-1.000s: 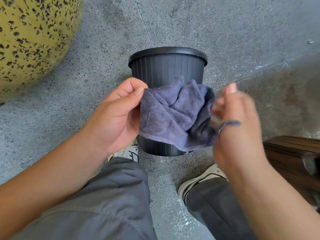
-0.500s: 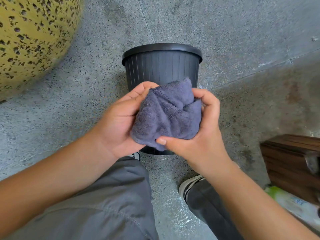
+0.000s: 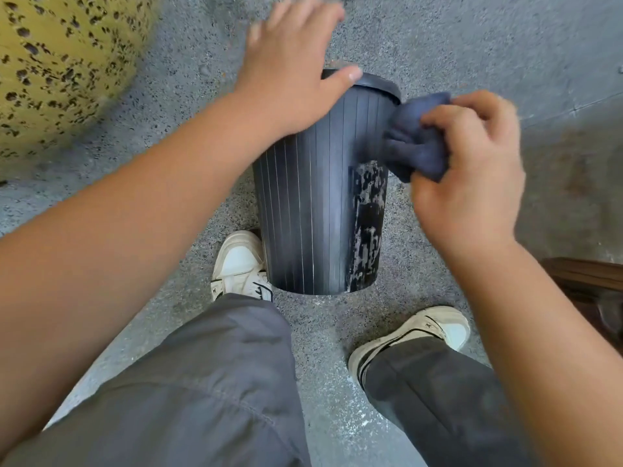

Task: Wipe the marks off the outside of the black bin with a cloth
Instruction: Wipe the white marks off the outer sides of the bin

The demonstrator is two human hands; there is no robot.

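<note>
**Cloth at the upper side of the bin**

The black bin (image 3: 317, 203) stands upright on the speckled floor (image 3: 438, 35), between my two shoes. My right hand (image 3: 468, 170) has its grip clenched around the bunched blue cloth (image 3: 411, 143), which touches the bin's right side just under the rim. Pale marks (image 3: 367, 224) run down the wall below the cloth (patchy, grey on black). My left hand (image 3: 290, 69) lies over the rim, fingers straight, grip released.
</note>
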